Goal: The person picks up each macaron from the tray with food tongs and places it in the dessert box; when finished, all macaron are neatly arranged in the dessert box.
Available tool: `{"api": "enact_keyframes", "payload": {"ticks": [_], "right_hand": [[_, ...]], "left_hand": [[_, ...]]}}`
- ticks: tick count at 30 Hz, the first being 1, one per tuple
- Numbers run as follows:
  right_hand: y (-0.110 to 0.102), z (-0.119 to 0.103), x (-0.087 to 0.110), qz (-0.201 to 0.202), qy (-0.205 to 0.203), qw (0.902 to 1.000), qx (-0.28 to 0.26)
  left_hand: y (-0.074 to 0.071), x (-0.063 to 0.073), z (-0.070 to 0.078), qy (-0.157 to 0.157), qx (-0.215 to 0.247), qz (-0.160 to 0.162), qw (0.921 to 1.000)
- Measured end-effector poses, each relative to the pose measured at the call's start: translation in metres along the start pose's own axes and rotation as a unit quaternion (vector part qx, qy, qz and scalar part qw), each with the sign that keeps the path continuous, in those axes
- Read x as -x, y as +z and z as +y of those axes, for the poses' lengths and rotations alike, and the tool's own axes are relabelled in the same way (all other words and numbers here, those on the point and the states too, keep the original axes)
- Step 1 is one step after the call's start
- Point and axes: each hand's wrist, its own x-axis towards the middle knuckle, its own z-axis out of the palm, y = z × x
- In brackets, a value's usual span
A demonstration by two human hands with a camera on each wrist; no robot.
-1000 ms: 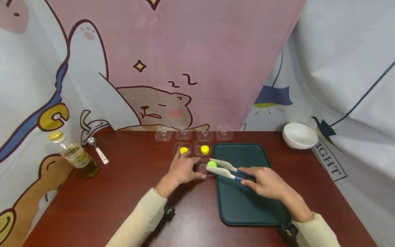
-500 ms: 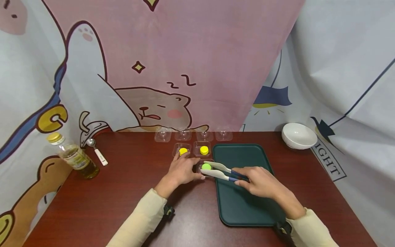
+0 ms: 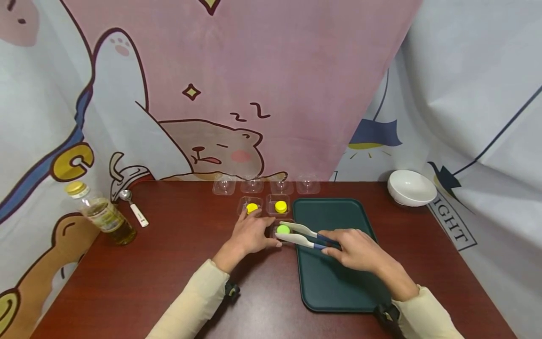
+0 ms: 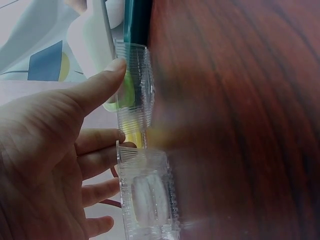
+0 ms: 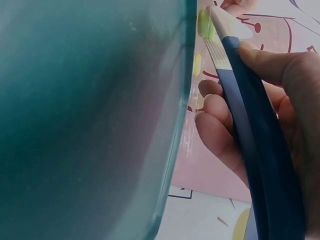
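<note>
Green piece held in tongs at a small clear container beside the green tray

A reddish-brown wood-grained table (image 3: pixel 169 292) is seen, its front half brightened by a patch of reflected light. The dark green tray (image 3: pixel 338 287) is laid flat on it. Just left of the tray, a clear container (image 4: pixel 142 85) is held at its edge by the left hand (image 3: pixel 251 233), thumb and forefinger set apart across it and the other fingers loosely spread. The tongs (image 3: pixel 298 239), blue-handled and cream-tipped, are gripped in the right hand (image 3: pixel 357 249) above the tray. Their tips are reached past its left edge, with the green piece (image 3: pixel 282 229) between them; it is seen partly through the container's ribbed wall, and whether the base is touched cannot be told.

Near the tray's far left corner, two more containers (image 3: pixel 245 199) are placed, each with a yellow piece (image 3: pixel 281 206) inside. Behind the tray and to its left, four clear domed plastic pieces (image 3: pixel 224 185) are lined up along the table's back edge. A white bowl (image 3: pixel 411 188) is set to the tray's right, toward the back. Well left of the tray are found a yellow-capped bottle (image 3: pixel 103 214), partly filled, and a spoon (image 3: pixel 139 214). Beyond the tray, the space is closed off by printed cloth (image 3: pixel 305 84), pink behind, with a sleeping bear, and white at the sides.
</note>
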Motion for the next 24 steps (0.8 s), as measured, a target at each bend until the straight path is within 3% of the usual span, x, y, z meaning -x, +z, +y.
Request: {"api": "enact_keyframes", "payload": {"ticks": [24], "right_hand": [[0.0007, -0.0015, -0.0012, 0.002, -0.002, 0.9998, 0.017]], "left_hand": [[0.0003, -0.0004, -0.0014, 0.002, -0.002, 0.0, 1.0]]}}
